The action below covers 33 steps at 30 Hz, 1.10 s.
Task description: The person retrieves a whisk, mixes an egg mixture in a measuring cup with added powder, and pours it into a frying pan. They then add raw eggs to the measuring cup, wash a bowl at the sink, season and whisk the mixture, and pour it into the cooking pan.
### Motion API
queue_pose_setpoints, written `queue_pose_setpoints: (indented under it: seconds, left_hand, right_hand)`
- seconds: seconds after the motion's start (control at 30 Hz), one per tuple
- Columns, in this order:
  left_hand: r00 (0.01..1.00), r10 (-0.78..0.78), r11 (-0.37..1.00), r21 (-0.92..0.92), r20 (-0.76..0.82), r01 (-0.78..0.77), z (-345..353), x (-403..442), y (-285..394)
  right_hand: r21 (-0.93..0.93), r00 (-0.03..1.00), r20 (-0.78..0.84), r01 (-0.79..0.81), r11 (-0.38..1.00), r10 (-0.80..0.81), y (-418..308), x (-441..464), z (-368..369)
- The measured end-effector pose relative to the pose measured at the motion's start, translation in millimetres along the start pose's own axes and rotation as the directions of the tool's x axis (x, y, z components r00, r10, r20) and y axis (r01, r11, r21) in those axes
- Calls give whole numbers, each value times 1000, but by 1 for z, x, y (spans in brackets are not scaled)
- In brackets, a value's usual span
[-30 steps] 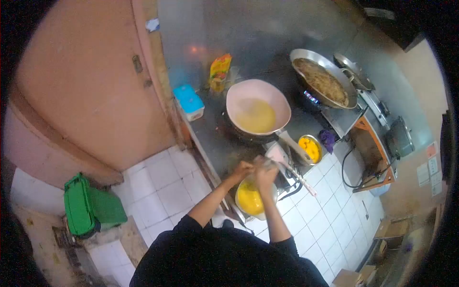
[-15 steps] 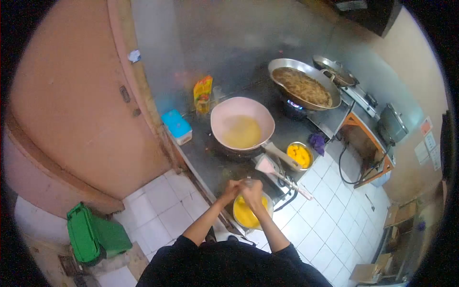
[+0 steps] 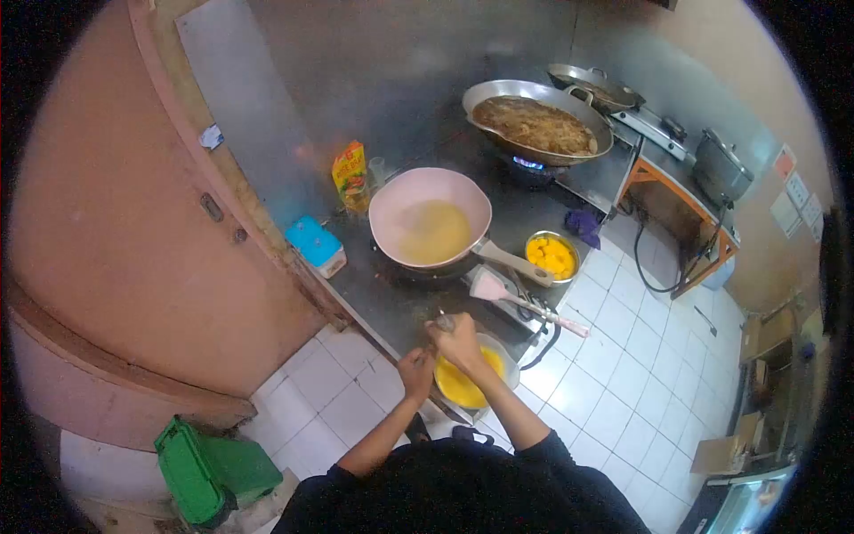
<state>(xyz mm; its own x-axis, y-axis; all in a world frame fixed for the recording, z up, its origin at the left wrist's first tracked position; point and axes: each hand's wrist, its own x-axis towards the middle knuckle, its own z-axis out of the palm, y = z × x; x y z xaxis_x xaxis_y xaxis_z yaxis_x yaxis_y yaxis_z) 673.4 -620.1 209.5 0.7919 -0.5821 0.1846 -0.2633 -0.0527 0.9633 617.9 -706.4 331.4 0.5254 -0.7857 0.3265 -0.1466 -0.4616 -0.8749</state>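
Note:
A pale bowl [image 3: 511, 363] of yellow beaten egg [image 3: 458, 388] stands at the counter's front edge. Above its far rim my right hand [image 3: 458, 343] is closed around a small grey, metal-looking utensil [image 3: 445, 322], whose lower part the hand hides. My left hand [image 3: 415, 370] is closed at the bowl's left rim; what its fingers pinch, if anything, is hidden. Beyond the hands, a pink frying pan [image 3: 392, 206] holds a shallow pool of yellowish liquid. A pink spatula [image 3: 488, 286] lies to the right of my hands.
A metal bowl of egg yolks [image 3: 552, 257] sits by the pan handle [image 3: 514, 261]. Behind it, a large wok [image 3: 498, 90] of bubbling oil stands over a lit burner [image 3: 528, 164]. A blue-lidded box [image 3: 314, 240] and yellow pouch [image 3: 350, 174] stand left. A green bin [image 3: 213, 467] is below.
My hands have moved apart: the left has come down to the bowl's left rim, while the right stays above the bowl with the grey utensil. The camera view has shifted.

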Motion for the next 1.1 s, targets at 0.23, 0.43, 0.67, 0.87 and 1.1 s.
queue_pose_setpoints:
  seconds: [0.23,0.43,0.67,0.87,1.1]
  left_hand:
    - [985,-168,972,-171,-44,158,0,-34,-11]
    - [883,105,994,-86,458,-73,-54,-25,-6]
    - [334,-298,936,205,894,287,-47,-9,17]
    - [-101,-410,885,422,906,195,-23,-35,-35]
    - [-73,-435,868,440,897,229,-20,-59,-1]
  right_hand:
    - [2,994,104,44,999,-44,23,-6,5]
    - [-10,999,-36,27,1000,-27,40,-10,-3]
    - [66,977,-112,-176,982,183,-4,-7,-26]
    - [112,954,-217,-186,976,207,4,-14,-37]
    - [111,947,-285,-124,986,151,-20,-5,-35]
